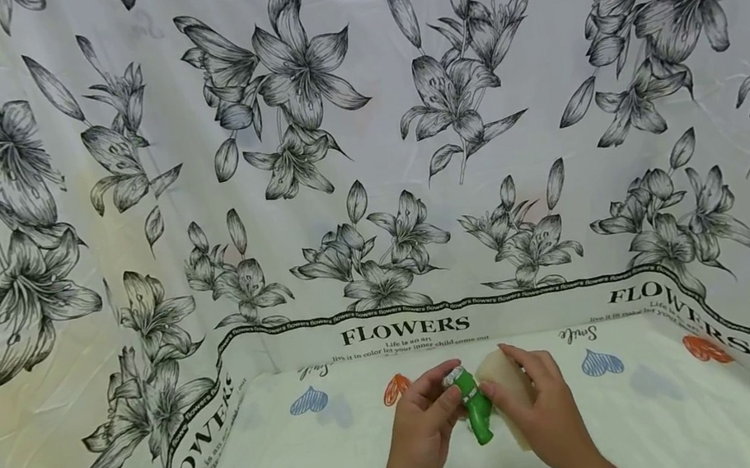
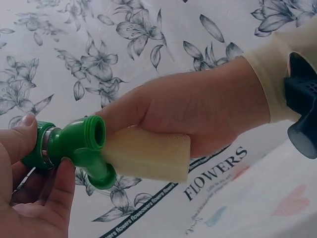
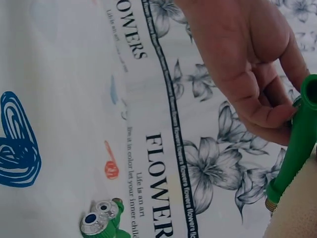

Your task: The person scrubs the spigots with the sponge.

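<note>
My left hand (image 1: 420, 427) pinches a green Y-shaped hose splitter (image 1: 478, 412) between thumb and fingers. In the left wrist view, a silver ring circles the splitter (image 2: 74, 144), and two open-ended branches point toward the right. A cream sponge block (image 1: 504, 378) is gripped in my right hand (image 1: 553, 412), its end right up against the splitter. The right thumb reaches the splitter's side in the head view. In the right wrist view, the left hand (image 3: 247, 64) curls at the splitter's upper end beside the sponge (image 3: 294, 208).
A second green fitting with silver-rimmed round openings (image 3: 101, 218) lies on the white, heart-printed cloth (image 1: 295, 465) in the right wrist view. Behind the cloth rises a flower-printed curtain (image 1: 391, 156) lettered FLOWERS, which also runs along both sides.
</note>
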A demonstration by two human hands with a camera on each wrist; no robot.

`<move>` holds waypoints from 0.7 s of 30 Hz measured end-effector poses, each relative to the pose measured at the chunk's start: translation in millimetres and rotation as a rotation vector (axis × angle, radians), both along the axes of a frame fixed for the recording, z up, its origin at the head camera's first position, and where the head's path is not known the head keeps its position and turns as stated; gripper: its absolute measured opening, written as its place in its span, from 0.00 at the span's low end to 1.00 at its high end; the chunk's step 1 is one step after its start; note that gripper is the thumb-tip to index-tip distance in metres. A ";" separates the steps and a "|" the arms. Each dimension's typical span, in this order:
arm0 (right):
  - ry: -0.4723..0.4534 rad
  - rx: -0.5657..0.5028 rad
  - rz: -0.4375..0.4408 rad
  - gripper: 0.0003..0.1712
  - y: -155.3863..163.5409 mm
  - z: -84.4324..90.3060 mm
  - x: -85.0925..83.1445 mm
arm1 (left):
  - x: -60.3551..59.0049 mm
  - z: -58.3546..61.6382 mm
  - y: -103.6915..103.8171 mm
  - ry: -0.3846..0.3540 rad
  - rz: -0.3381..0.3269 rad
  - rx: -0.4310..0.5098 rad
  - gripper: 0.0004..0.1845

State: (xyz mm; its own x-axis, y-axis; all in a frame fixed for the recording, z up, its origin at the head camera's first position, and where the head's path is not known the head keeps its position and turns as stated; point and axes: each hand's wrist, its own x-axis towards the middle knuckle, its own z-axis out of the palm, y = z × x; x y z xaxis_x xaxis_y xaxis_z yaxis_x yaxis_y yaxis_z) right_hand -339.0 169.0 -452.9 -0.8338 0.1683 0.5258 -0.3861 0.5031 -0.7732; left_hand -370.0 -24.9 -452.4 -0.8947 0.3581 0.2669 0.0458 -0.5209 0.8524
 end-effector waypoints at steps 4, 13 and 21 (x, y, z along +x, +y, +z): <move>-0.021 -0.009 -0.010 0.36 2.6 -4.7 -1.3 | 1.8 -0.3 0.7 0.006 0.002 -0.016 0.22; -0.060 -0.120 0.102 0.31 -10.1 -4.4 8.6 | -3.6 -3.8 7.4 -0.015 0.071 -0.025 0.22; 0.044 -0.089 0.170 0.31 -26.1 -7.8 19.1 | -6.5 -8.0 10.4 -0.070 0.179 -0.018 0.21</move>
State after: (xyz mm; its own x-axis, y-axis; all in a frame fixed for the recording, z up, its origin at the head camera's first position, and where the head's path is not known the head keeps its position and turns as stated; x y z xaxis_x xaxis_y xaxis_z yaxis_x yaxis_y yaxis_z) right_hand -319.9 142.9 -460.7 -0.8307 0.0748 0.5517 -0.4939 0.3581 -0.7923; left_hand -376.6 -14.6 -460.4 -0.9606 0.1961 0.1971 0.0767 -0.4945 0.8658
